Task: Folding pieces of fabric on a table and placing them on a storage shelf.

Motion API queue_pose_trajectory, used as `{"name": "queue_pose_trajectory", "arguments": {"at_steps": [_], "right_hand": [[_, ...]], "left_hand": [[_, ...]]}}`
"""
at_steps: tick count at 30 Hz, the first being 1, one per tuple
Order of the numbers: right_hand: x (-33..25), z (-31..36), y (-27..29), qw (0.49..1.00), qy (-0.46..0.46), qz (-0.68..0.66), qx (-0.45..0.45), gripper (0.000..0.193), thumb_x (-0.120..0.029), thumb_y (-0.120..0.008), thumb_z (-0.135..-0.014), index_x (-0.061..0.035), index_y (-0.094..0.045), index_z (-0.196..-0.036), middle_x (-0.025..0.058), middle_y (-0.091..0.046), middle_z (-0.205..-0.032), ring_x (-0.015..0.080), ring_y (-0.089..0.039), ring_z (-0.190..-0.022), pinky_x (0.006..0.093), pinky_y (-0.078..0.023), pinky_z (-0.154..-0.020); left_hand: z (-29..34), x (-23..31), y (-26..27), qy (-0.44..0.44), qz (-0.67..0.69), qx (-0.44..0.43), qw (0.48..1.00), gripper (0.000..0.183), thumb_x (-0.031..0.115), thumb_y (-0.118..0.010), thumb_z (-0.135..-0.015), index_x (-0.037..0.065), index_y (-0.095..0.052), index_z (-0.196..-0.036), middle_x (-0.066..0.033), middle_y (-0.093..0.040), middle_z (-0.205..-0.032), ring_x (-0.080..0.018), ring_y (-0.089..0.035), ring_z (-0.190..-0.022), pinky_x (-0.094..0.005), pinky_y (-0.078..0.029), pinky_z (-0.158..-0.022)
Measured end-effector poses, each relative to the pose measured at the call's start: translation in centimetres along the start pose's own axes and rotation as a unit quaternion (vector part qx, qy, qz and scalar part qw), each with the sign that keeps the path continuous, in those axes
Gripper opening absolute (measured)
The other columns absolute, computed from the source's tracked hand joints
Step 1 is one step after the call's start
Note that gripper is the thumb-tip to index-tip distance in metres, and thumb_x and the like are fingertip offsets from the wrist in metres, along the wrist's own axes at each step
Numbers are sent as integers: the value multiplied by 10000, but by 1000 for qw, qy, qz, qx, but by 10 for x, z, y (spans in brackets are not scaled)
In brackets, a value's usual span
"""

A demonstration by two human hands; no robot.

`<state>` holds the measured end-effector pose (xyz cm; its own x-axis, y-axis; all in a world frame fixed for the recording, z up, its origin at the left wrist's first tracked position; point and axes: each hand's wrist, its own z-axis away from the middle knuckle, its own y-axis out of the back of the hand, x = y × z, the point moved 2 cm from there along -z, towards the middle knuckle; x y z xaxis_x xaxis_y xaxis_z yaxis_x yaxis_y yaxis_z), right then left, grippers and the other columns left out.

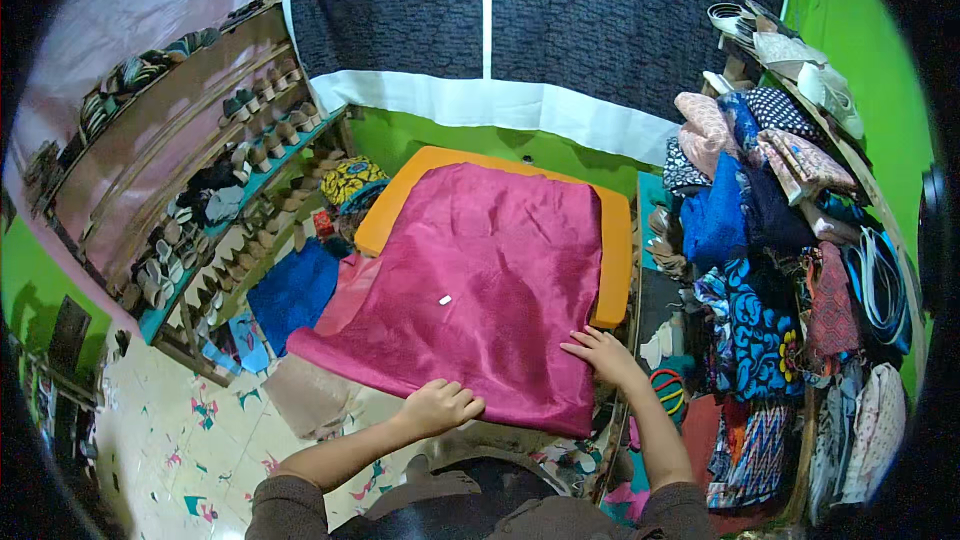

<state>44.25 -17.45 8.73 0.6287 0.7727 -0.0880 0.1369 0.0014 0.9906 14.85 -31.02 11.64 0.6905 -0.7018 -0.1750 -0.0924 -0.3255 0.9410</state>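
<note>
A shiny magenta cloth (490,270) is spread over an orange tabletop (615,240), and its near edge hangs toward me. My left hand (440,408) is closed on that near edge, fingers curled over the fabric. At the cloth's right side my right hand (600,352) lies open, its fingers stretched out on the fabric near the border. A small white piece (445,300), possibly chalk, rests on the middle of the cloth. Shallow wrinkles run across the material.
Wooden racks with rows of shoe forms (270,145) stand at the left. Folded fabrics (760,330) crowd shelves at the right. Blue cloth (295,285) and a yellow patterned bundle (353,182) lie left of the table. Scraps litter the tiled floor (150,430).
</note>
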Motion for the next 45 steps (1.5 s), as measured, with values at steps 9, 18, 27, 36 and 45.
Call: {"name": "queue_pose_trajectory", "arguments": {"at_steps": [9,18,27,36,45], "right_hand": [[-13,-168,-24,771,11,-614,-170,435,-224,-400,-946,-24,-392,-1333,93,-395,-1386,201,-353,-1280,320,-225,-1082],[-86,-261,-126,650,-19,-695,-307,602,-485,-342,-943,-185,-179,-1439,55,-246,-1466,199,-273,-1317,314,-271,-1007],[-66,-256,-192,671,-24,-610,-420,561,-412,-242,-978,-38,-265,-1395,118,-318,-1424,210,-315,-1303,350,-193,-1094],[-2,-172,139,856,139,-326,-377,715,-551,-505,-840,8,-429,-1280,216,-544,-1191,276,-539,-1089,350,-416,-920],[69,-165,159,985,-78,-105,-115,294,-191,-589,-789,-29,-499,-1017,214,-617,-844,390,-589,-824,458,-454,-706]], "left_hand": [[1,11,-19,24,13,-20,999,241,209,-529,-728,128,-569,-951,35,-548,-753,-120,-540,-649,-257,-420,-533],[2,15,-7,35,-29,29,999,248,219,-539,-731,158,-561,-970,50,-560,-831,-78,-518,-672,-223,-388,-519],[-45,-54,8,27,0,-2,1000,116,244,-521,-735,199,-528,-842,61,-546,-769,-92,-551,-704,-246,-429,-572],[-122,-144,22,63,35,5,997,88,183,-542,-719,107,-504,-742,-37,-581,-689,-215,-607,-649,-359,-469,-537],[-187,-188,-10,147,-64,207,965,554,336,-640,-729,201,-489,-1245,-60,-491,-1146,-219,-443,-1122,-484,-250,-1020]]}}
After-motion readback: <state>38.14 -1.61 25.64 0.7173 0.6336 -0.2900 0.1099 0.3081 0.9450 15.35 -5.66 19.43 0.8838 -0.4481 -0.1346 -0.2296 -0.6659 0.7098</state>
